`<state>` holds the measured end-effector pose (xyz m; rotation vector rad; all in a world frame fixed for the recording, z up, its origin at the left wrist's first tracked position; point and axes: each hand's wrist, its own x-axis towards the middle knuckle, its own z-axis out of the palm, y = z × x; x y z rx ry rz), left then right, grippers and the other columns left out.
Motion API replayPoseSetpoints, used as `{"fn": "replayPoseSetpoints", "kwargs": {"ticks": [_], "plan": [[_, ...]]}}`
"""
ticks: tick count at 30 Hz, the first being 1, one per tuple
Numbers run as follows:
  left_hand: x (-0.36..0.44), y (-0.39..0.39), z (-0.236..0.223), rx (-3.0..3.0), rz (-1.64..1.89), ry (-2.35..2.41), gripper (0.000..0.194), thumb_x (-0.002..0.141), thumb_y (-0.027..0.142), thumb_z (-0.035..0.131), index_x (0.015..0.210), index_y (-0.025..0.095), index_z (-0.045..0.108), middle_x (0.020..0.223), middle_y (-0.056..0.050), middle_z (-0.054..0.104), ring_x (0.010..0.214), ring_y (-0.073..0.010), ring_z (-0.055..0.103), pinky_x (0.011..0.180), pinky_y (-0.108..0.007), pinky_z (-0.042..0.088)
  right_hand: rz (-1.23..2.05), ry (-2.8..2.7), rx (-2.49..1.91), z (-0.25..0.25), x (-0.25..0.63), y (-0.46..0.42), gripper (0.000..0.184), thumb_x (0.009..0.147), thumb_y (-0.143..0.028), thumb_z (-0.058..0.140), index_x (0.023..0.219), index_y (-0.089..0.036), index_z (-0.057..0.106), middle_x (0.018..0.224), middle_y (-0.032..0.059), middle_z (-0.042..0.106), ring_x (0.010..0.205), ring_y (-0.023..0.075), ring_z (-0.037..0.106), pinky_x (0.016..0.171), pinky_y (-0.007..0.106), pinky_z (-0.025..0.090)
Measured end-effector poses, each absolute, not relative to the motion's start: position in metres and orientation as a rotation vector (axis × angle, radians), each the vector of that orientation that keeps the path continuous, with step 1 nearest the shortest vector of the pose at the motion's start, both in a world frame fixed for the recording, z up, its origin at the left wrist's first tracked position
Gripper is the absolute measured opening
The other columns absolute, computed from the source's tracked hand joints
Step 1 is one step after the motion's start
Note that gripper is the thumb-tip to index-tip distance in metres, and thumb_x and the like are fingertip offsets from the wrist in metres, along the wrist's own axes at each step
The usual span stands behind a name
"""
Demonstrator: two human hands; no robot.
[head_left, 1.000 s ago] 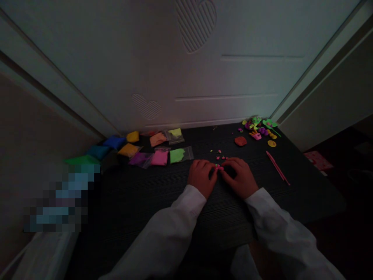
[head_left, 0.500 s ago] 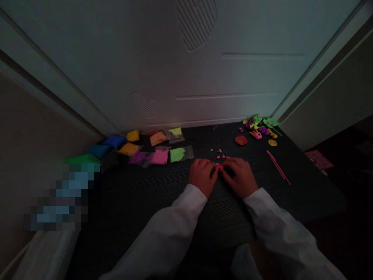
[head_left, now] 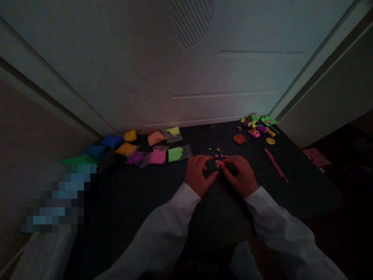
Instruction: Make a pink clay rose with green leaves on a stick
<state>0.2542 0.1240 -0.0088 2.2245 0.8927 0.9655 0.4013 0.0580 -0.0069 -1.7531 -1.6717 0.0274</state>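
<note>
My right hand (head_left: 240, 175) pinches a small pink clay piece with green bits (head_left: 220, 164) between thumb and fingertips, just over the dark table. Left of it, my left hand (head_left: 198, 175) is open, thumb and fingers spread apart and no longer touching the pink clay. A small pinkish spot shows inside its curve; I cannot tell whether it is a fingertip or clay. Just beyond the hands lie several tiny pink clay bits (head_left: 222, 156) with green tips. A smaller pink bit (head_left: 218, 149) and a pale green bit (head_left: 210, 149) lie farther back.
Bags of coloured clay line the back left, among them green clay (head_left: 175, 154), pink clay (head_left: 158, 156) and blue clay (head_left: 111, 141). A red clay lump (head_left: 239, 139), finished clay figures (head_left: 254, 133) and pink modelling tools (head_left: 276, 165) lie right. A white panel (head_left: 186, 77) rises behind.
My left hand has let go of the pink clay piece and moved slightly left, its fingers opening. My right hand keeps its pinch. The view has shifted a little.
</note>
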Motion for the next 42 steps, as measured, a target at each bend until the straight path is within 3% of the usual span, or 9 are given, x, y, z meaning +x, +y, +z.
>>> {"fn": "replayPoseSetpoints", "kwargs": {"ticks": [5,11,15,21,30,42], "plan": [[0.234,0.125,0.001,1.705,0.903,0.770,0.054,0.063,0.025,0.061,0.112,0.022,0.039,0.104,-0.006,0.050,0.090,-0.0160,0.046,0.073,-0.030,0.038,0.038,-1.647,-1.584,0.015,0.390,0.059,0.019,0.072,-0.023,0.052,0.091,-0.021,0.053,0.092,0.0031,0.057,0.091,0.0157,0.049,0.080,0.033,0.037],[0.216,0.136,0.006,1.042,0.837,0.456,0.046,0.061,0.013,0.059,0.104,0.023,0.048,0.096,-0.003,0.054,0.084,-0.0137,0.052,0.073,-0.027,0.040,0.131,-1.695,-1.464,0.033,0.364,0.074,0.017,0.071,-0.023,0.053,0.087,-0.021,0.054,0.089,0.0028,0.057,0.090,0.0157,0.050,0.083,0.035,0.037],[0.213,0.139,0.008,0.819,0.818,0.412,0.039,0.062,0.015,0.057,0.099,0.022,0.051,0.095,-0.003,0.054,0.084,-0.0147,0.053,0.074,-0.029,0.041,0.272,-1.659,-1.453,0.032,0.349,0.078,0.015,0.072,-0.022,0.051,0.086,-0.020,0.054,0.088,0.0025,0.058,0.087,0.0146,0.051,0.080,0.032,0.039],[0.215,0.135,0.009,0.832,0.811,0.489,0.028,0.062,0.018,0.057,0.090,0.021,0.055,0.085,-0.002,0.056,0.076,-0.0131,0.053,0.067,-0.028,0.043,0.369,-1.631,-1.457,0.027,0.345,0.076,0.012,0.074,-0.024,0.049,0.085,-0.021,0.053,0.087,0.0018,0.058,0.085,0.0142,0.052,0.078,0.031,0.040],[0.221,0.135,0.003,0.865,0.832,0.585,0.024,0.059,0.012,0.061,0.082,0.018,0.056,0.077,0.000,0.060,0.073,-0.0111,0.057,0.072,-0.028,0.044,0.229,-1.715,-1.515,0.022,0.349,0.075,0.015,0.074,-0.023,0.048,0.087,-0.021,0.053,0.088,0.0019,0.058,0.086,0.0145,0.052,0.081,0.032,0.038],[0.219,0.138,-0.007,0.961,0.816,0.512,0.025,0.060,0.008,0.061,0.083,0.018,0.058,0.077,0.000,0.063,0.074,-0.0102,0.057,0.073,-0.026,0.044,0.190,-1.753,-1.540,0.018,0.352,0.074,0.016,0.074,-0.023,0.047,0.089,-0.020,0.053,0.089,0.0028,0.059,0.088,0.0156,0.051,0.082,0.034,0.037]]}}
